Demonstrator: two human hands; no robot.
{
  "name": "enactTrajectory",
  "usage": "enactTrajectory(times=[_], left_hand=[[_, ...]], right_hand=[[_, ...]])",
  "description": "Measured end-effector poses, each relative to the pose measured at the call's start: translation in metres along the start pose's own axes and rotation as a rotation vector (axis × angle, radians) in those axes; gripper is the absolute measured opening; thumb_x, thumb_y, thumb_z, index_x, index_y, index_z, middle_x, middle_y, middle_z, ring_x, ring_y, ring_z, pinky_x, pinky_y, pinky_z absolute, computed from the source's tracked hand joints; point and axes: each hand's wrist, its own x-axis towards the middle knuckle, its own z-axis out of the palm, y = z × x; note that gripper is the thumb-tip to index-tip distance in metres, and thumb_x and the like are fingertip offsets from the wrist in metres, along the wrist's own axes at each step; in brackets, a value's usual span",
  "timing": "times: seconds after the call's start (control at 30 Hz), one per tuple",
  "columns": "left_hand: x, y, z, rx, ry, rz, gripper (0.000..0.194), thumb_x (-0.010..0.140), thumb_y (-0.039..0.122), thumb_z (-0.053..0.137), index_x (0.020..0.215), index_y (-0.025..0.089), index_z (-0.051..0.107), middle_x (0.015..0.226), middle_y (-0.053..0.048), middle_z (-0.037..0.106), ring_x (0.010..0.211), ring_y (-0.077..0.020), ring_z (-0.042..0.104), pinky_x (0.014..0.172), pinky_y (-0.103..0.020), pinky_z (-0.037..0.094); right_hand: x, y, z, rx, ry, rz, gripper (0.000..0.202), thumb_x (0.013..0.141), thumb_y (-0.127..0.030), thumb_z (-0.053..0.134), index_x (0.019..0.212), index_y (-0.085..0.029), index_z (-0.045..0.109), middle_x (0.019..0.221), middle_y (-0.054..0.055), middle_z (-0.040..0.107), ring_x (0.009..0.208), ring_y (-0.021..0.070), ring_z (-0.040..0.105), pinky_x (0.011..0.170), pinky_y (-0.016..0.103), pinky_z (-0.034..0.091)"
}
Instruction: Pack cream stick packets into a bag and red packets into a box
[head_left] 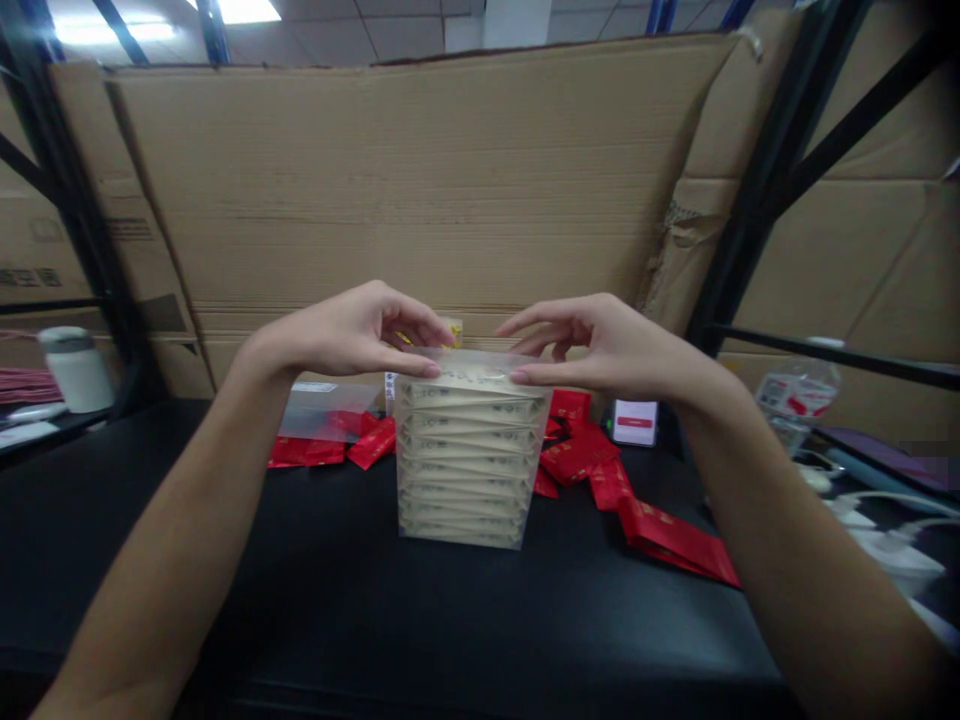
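Surface: And here's the black tabletop (337, 620), with the clear box (469, 460) standing upright on it, cream folded packets stacked inside.
Room: Cardboard panels (420, 180) rise behind the box; dark metal posts (772, 190) flank it, and a ceiling light (244, 10) glows above, to its left.
Left hand: Look at the left hand (367, 335), open, thumb on the box's top edge by its left corner, fingers loosely arched over the top.
Right hand: The right hand (592, 345) is open too, thumb at the top's right corner, fingers spread above; whether those fingers touch, I can't tell.
Red packets: Red packets (581, 455) lie scattered behind the box and to both sides.
Left of the box: A clear sheet (322, 408) sits near; a lidded cup (77, 370) stands well apart.
Right of the box: A lit phone (634, 422), then a plastic bottle (802, 385) and white cables (892, 500) farther out.
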Motion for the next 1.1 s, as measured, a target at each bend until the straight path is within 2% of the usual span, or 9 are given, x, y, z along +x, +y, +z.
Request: enactTrajectory(times=[0.13,0.5,0.73,0.93,1.1], left_hand=[[0.000,0.000,0.000,0.032,-0.013,0.022,0.039,0.083,0.042,0.081,0.116,0.022,0.081,0.111,-0.008,0.081,0.097,-0.0234,0.076,0.086,-0.030,0.057],[-0.001,0.002,-0.004,0.010,-0.096,0.010,0.035,0.086,0.042,0.075,0.116,0.025,0.082,0.112,-0.008,0.081,0.100,-0.0250,0.075,0.081,-0.029,0.055],[0.001,0.006,-0.002,0.021,-0.083,0.000,0.033,0.088,0.040,0.073,0.114,0.021,0.082,0.107,-0.007,0.082,0.095,-0.0237,0.075,0.082,-0.028,0.055],[0.006,-0.004,0.001,-0.040,-0.112,0.051,0.038,0.091,0.041,0.069,0.116,0.015,0.078,0.111,-0.011,0.079,0.099,-0.0235,0.073,0.086,-0.029,0.054],[0.008,-0.012,0.002,-0.086,-0.098,0.077,0.031,0.090,0.037,0.072,0.109,0.014,0.078,0.105,-0.010,0.080,0.095,-0.0217,0.074,0.083,-0.028,0.055]], right_hand=[[0.000,-0.002,0.000,-0.077,-0.003,0.011,0.056,0.079,-0.055,0.080,0.123,-0.020,0.078,0.089,0.007,0.081,0.075,0.0239,0.075,0.062,0.032,0.059],[-0.002,-0.010,0.001,-0.056,-0.038,0.005,0.036,0.086,-0.048,0.076,0.111,-0.024,0.084,0.100,0.006,0.083,0.085,0.0262,0.077,0.071,0.035,0.062],[-0.001,-0.012,0.004,-0.099,-0.009,0.015,0.028,0.090,-0.042,0.071,0.103,-0.022,0.086,0.093,0.006,0.083,0.079,0.0267,0.076,0.064,0.033,0.059],[0.001,-0.017,0.007,-0.126,0.003,0.035,0.027,0.088,-0.034,0.070,0.103,-0.017,0.086,0.087,0.007,0.082,0.073,0.0242,0.074,0.061,0.031,0.056],[0.001,-0.017,0.008,-0.095,0.000,0.044,0.026,0.086,-0.032,0.071,0.101,-0.018,0.086,0.089,0.007,0.082,0.078,0.0258,0.075,0.066,0.031,0.058]])
